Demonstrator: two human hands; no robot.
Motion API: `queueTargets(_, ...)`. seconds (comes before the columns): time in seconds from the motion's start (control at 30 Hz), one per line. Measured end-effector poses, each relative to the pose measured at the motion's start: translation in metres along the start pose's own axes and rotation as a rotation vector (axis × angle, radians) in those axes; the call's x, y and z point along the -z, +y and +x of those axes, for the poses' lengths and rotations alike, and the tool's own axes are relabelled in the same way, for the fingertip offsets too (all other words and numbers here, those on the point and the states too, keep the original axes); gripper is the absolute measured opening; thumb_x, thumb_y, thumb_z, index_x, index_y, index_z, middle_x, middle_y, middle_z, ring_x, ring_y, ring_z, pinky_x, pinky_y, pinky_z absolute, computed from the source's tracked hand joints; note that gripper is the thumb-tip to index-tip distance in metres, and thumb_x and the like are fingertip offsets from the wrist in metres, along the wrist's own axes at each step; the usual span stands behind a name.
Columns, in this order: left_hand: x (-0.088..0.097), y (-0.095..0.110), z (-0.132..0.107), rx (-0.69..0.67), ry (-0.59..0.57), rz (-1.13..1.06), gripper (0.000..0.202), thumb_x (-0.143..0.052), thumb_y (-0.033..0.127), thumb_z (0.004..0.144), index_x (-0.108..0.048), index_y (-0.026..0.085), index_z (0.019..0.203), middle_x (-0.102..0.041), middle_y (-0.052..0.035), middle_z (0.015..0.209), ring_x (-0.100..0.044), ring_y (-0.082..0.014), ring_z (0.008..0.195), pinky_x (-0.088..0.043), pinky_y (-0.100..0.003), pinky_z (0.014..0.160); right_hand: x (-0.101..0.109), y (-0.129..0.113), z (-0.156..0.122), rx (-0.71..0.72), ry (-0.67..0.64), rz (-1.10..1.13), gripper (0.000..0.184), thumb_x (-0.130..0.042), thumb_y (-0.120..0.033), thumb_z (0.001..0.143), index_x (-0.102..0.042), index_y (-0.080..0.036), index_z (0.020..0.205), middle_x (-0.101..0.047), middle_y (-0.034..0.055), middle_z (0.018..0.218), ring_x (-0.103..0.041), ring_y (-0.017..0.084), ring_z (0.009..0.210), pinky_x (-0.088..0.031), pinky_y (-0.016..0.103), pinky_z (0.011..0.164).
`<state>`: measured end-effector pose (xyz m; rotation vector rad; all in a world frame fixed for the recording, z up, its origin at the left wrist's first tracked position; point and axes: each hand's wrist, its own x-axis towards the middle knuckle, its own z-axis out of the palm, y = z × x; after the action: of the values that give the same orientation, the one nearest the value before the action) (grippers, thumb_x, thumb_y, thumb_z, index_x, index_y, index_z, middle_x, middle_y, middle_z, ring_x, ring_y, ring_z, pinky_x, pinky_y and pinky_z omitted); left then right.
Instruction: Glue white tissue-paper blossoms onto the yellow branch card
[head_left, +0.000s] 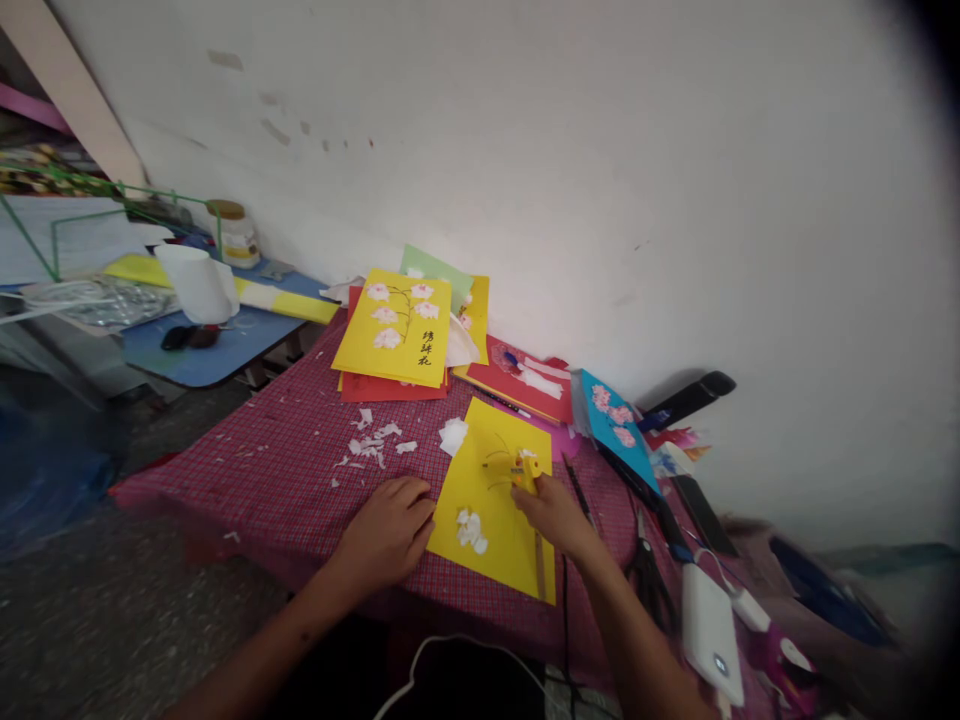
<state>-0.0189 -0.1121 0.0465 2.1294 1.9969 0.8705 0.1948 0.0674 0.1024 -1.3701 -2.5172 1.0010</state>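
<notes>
My right hand (553,512) is closed around a small yellow glue gun (510,466), its tip pointing left above a yellow sheet (491,500). Drawn thin lines and a white paper blossom (471,531) show on that sheet. A brown strip (540,565) lies along its right side. My left hand (390,528) rests palm down on the checked cloth, fingers loosely bent, by the sheet's left edge; nothing shows in it. White paper squares (453,436) touch the sheet's upper left edge. Torn white scraps (371,442) are scattered beyond my left hand.
Finished yellow flower cards (397,325) are stacked at the back beside a red sheet (525,380). A blue card (619,425), black scissors (649,575) and a white power bank (711,635) lie to the right. On a blue side table (225,350) stands a white roll (196,285).
</notes>
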Motion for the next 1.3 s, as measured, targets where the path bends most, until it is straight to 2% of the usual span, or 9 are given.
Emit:
queueTargets(0.7,-0.0005,0.0007,0.0001,-0.004,0.006,0.005,0.016,-0.05,0.021,0.092,-0.064,0.02,0.099,-0.06,-0.0085,0.11,-0.053,-0.025,0.108,-0.044,-0.046,0.097,0.0013,-0.0022,-0.0011,0.052,0.015,-0.093,0.018,-0.049,-0.026,0.083,-0.061,-0.017,0.074,-0.061,0.0034,0.068,-0.052,0.016,0.06,-0.032,0.026,0.054)
queueTargets(1.07,0.0005,0.0007,-0.0001,0.0,0.003,0.003,0.015,-0.051,0.021,0.091,-0.064,0.02,0.098,-0.06,-0.0088,0.11,-0.053,-0.0254,0.107,-0.044,-0.046,0.097,0.0029,-0.0038,-0.0011,0.017,-0.001,-0.11,0.02,-0.051,-0.027,0.082,-0.057,-0.019,0.065,-0.057,0.0018,0.06,-0.048,0.015,0.055,-0.027,0.026,0.051)
queueTargets(1.3,0.0001,0.0009,-0.0003,-0.009,0.033,-0.009,0.016,-0.051,0.021,0.091,-0.065,0.02,0.098,-0.061,-0.0089,0.109,-0.054,-0.0249,0.107,-0.045,-0.046,0.096,0.0037,-0.0048,-0.0012,0.029,-0.002,-0.11,0.019,-0.051,-0.025,0.082,-0.06,-0.018,0.067,-0.058,0.0024,0.06,-0.052,0.017,0.059,-0.029,0.026,0.053)
